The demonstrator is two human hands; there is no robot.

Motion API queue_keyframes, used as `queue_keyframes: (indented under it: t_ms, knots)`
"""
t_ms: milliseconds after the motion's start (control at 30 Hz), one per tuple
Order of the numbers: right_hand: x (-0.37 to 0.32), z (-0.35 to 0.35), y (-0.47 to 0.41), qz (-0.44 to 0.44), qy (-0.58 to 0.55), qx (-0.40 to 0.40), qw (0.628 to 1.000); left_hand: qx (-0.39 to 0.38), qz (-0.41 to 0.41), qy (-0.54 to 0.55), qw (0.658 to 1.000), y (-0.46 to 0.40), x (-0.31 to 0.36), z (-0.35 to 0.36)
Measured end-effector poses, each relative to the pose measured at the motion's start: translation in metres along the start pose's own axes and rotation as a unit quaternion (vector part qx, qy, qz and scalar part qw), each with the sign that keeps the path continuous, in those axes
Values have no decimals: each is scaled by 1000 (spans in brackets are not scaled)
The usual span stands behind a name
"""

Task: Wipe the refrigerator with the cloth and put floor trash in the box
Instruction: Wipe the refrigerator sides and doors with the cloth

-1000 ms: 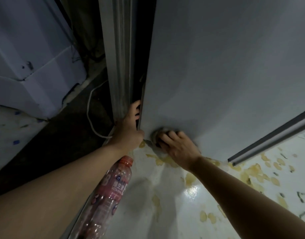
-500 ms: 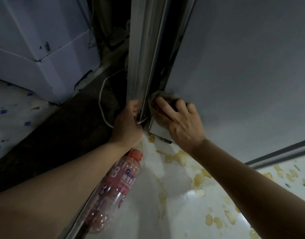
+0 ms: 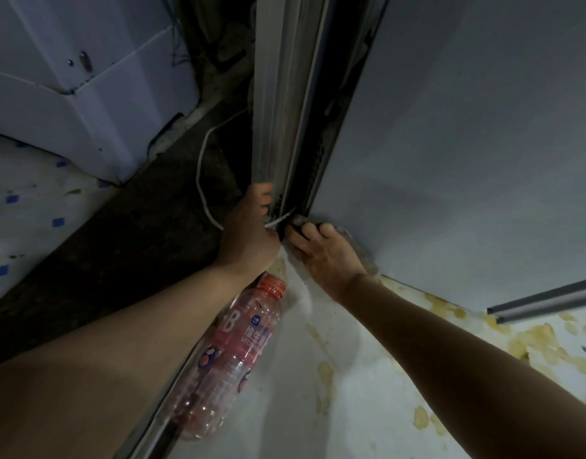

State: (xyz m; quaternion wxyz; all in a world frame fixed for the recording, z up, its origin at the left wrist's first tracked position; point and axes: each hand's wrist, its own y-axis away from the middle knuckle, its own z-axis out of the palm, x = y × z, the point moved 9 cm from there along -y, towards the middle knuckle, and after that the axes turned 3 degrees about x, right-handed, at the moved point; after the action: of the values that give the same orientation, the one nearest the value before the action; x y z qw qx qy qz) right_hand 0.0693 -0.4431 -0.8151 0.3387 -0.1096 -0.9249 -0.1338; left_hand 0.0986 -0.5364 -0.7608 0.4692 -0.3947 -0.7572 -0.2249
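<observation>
The floor [image 3: 367,409] nearest the camera is pale sheet flooring with yellow-brown stains, meeting a dark strip [image 3: 112,253] on the left. A bottle [image 3: 232,356] with a pink label and orange cap lies on its side on the floor under the left forearm; it looks empty. Beyond it, the left hand [image 3: 248,233] is curled around the lower end of a grey vertical frame [image 3: 278,104], gripping it. Just beside it, the right hand [image 3: 324,253] presses a grey cloth [image 3: 361,250] against the bottom corner of the fridge [image 3: 467,134], fingers bent over it. A white cable [image 3: 202,180] runs along the dark strip, past a white cabinet [image 3: 86,104] at far left. Half a second ago the cloth sat higher on the fridge edge; now it is down at the floor.
</observation>
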Motion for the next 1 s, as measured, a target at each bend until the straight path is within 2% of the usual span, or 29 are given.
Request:
queue_keyframes:
  t_ms: [133, 467, 767, 1000]
  knots:
    - [-2, 0, 2, -20, 34, -19, 999, -9, -5, -9, 1000, 2, 9, 10]
    - [2, 6, 22, -22, 20, -42, 999, -74, -8, -13, 997, 7, 36, 38]
    - [15, 23, 59, -18, -7, -54, 998, -66, 17, -13, 998, 13, 46, 47]
    - [24, 38, 93, -10, -40, -71, 997, -46, -1, -41, 998, 14, 45, 54]
